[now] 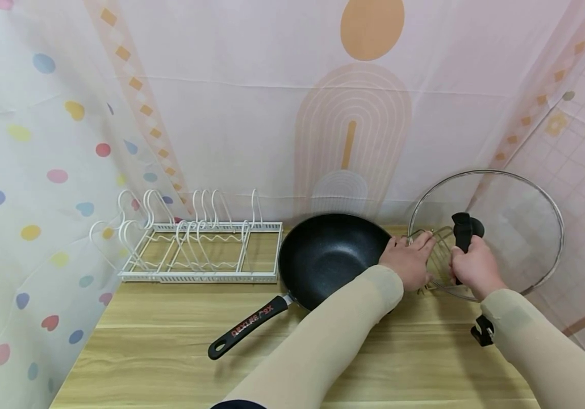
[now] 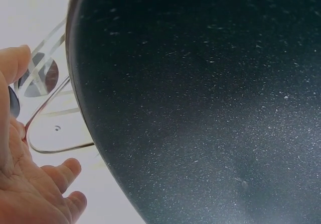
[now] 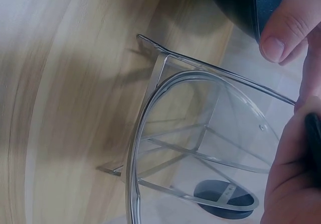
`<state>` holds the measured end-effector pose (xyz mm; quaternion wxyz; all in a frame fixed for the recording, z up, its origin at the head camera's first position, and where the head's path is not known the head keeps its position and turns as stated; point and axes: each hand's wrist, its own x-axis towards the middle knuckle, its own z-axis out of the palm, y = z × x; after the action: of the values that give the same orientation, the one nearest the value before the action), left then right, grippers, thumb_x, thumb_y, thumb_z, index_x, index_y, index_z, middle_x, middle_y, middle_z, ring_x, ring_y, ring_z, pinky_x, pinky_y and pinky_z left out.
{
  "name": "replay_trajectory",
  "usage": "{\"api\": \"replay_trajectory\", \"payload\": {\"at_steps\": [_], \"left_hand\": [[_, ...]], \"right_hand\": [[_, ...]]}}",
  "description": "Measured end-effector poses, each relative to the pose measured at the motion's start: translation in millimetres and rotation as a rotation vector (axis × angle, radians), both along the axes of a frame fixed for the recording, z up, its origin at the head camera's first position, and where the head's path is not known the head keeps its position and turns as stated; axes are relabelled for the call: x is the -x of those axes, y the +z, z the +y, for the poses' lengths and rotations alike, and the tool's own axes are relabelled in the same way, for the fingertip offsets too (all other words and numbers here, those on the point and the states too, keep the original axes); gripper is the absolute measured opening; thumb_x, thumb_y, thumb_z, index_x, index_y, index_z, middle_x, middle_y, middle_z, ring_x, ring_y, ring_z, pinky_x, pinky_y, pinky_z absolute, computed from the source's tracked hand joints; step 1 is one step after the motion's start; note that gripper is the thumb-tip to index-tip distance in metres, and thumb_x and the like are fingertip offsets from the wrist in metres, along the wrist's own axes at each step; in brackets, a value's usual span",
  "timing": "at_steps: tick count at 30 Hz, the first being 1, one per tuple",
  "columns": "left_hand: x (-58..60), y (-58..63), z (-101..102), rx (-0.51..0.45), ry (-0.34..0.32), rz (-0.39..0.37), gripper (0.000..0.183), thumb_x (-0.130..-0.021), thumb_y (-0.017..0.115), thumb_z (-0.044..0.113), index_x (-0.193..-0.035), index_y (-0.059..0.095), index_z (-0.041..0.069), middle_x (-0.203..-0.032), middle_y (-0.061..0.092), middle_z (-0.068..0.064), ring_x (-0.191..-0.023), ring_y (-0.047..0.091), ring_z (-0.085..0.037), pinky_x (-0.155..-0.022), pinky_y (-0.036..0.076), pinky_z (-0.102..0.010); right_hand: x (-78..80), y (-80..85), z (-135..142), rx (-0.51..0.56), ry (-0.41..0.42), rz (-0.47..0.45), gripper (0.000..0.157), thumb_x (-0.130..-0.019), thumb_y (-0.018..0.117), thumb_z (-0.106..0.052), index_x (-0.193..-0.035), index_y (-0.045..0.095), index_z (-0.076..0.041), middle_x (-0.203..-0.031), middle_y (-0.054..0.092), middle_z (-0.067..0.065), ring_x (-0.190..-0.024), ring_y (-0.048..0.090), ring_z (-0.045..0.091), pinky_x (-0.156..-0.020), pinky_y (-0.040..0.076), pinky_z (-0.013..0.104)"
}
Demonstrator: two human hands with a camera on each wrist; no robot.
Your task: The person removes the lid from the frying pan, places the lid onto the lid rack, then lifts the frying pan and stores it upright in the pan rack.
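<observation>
My right hand point(image 1: 476, 270) grips the black handle point(image 1: 462, 233) of a large glass lid point(image 1: 519, 227) with a metal rim. The lid stands nearly upright at a metal wire stand point(image 1: 443, 241); in the right wrist view its rim point(image 3: 134, 148) lies close along the frame of the stand point(image 3: 160, 63). Beside the handle, my left hand point(image 1: 409, 262) reaches over the right edge of a black frying pan point(image 1: 330, 255), its fingers extended at the stand. In the left wrist view the fingers point(image 2: 60, 176) look loosely spread, with the pan wall point(image 2: 200, 103) alongside.
A white wire dish rack point(image 1: 200, 276) with upright loops stands left of the pan. The pan's black handle point(image 1: 249, 326) points toward the front left of the wooden table point(image 1: 159, 352). A patterned curtain point(image 1: 241, 130) hangs close behind everything.
</observation>
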<state>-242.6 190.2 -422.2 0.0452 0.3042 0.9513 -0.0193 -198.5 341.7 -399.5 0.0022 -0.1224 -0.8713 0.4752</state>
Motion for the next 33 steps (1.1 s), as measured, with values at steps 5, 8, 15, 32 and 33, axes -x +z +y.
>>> {"api": "replay_trajectory", "payload": {"at_steps": [5,8,15,32,33], "left_hand": [[0.2,-0.1,-0.4,0.014,-0.005,0.004,0.085,-0.102,0.049,0.068,-0.168,0.001,0.044,-0.174,-0.009,0.028,-0.161,0.024,-0.012,-0.133,0.018,-0.038],[0.5,-0.3,-0.2,0.017,-0.004,0.003,0.084,-0.103,0.048,0.068,-0.168,0.000,0.044,-0.174,-0.010,0.028,-0.161,0.024,-0.013,-0.133,0.018,-0.038],[1.6,-1.9,-0.4,0.002,-0.008,0.002,0.083,-0.103,0.049,0.066,-0.168,0.002,0.045,-0.173,-0.012,0.030,-0.161,0.026,-0.014,-0.133,0.018,-0.039],[1.5,-0.5,-1.3,0.007,0.006,-0.031,0.085,-0.102,0.049,0.068,-0.166,-0.004,0.048,-0.172,-0.014,0.031,-0.162,0.024,-0.013,-0.133,0.016,-0.039],[1.4,-0.5,-1.3,0.010,0.004,-0.027,0.085,-0.102,0.048,0.069,-0.166,-0.004,0.048,-0.172,-0.014,0.031,-0.162,0.024,-0.013,-0.133,0.017,-0.039]], "right_hand": [[2.7,-0.3,-1.0,-0.016,-0.005,-0.005,0.039,-0.110,0.032,-0.019,-0.137,0.028,0.009,-0.074,0.059,0.008,-0.059,0.059,0.021,-0.058,0.058,0.044],[4.5,1.4,-1.4,-0.052,0.001,-0.030,0.040,-0.111,0.032,-0.020,-0.137,0.029,0.010,-0.073,0.061,0.008,-0.059,0.061,0.023,-0.059,0.058,0.042],[9.7,5.2,-4.1,-0.120,0.016,-0.068,0.045,-0.111,0.031,-0.021,-0.141,0.026,0.012,-0.069,0.062,0.004,-0.059,0.064,0.024,-0.060,0.056,0.039],[19.7,7.5,-8.8,-0.134,0.077,-0.102,0.055,-0.112,0.029,-0.022,-0.147,0.015,0.018,-0.069,0.064,0.008,-0.061,0.062,0.024,-0.062,0.054,0.042],[20.2,7.8,-8.9,-0.134,0.075,-0.107,0.057,-0.112,0.029,-0.022,-0.148,0.013,0.018,-0.069,0.064,0.008,-0.061,0.062,0.024,-0.063,0.054,0.042]]}}
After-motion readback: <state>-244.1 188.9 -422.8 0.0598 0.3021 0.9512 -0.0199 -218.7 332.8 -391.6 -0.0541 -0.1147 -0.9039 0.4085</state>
